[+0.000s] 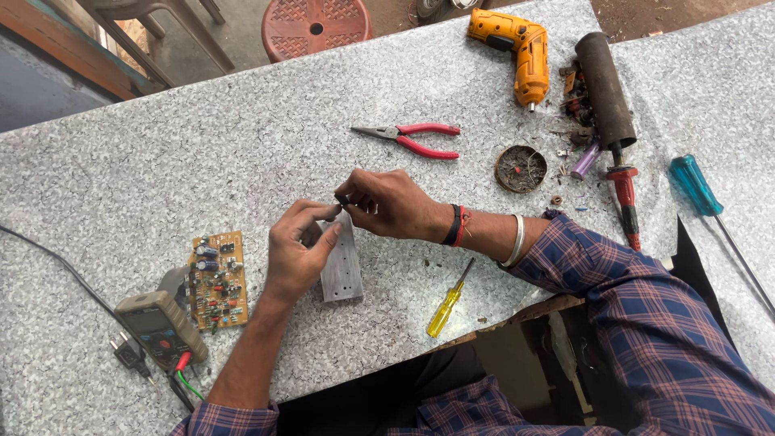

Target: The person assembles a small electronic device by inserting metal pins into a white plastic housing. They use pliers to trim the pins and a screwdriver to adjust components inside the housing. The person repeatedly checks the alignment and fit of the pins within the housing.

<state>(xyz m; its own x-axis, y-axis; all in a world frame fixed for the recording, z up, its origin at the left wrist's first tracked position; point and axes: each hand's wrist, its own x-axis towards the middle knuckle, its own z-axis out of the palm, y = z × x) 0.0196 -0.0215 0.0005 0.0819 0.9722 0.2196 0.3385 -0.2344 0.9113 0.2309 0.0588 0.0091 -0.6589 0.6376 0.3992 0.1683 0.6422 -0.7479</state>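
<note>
- Nearest, left of the plate point(342, 262): a multimeter point(161, 327), then a circuit board point(218, 280).
- Right of the plate lies a yellow screwdriver point(449, 303).
- Left hand point(295, 254) grips the grey plate, thumb and fingers closed on its edge.
- Right hand point(389, 202) pinches a small dark part point(342, 198), perhaps a transistor, at the plate's top.
- Beyond the plate: red pliers point(413, 139), and farther off an orange drill point(517, 50).

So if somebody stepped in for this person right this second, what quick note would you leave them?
Left hand: steadies the grey metal plate on the table.
Right hand: pinches a small black part at the plate's top edge.
Nearby: circuit board and multimeter on the left, yellow screwdriver, red pliers.
Done: cannot tell whether the part is fixed.
Left: unclear from here.
</note>
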